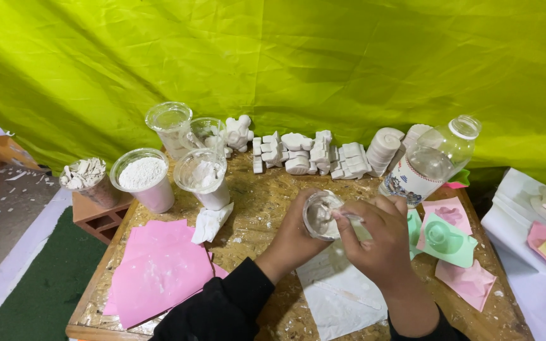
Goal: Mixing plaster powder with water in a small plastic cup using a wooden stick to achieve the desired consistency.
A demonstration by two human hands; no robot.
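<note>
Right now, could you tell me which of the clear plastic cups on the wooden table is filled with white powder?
The wide clear plastic cup second from the left, beside the cup of broken white plaster pieces, holds powder nearly to its rim; the others look empty or only smeared.

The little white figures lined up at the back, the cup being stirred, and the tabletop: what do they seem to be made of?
White figures: probably cast plaster, matte, chalky and unpainted.
Cup, held in the left hand: thin clear plastic, see-through wall smeared with grey-white paste. The right hand is at its rim.
Tabletop: pressed wood-chip board, rough flecked surface, dusted with white powder.
</note>
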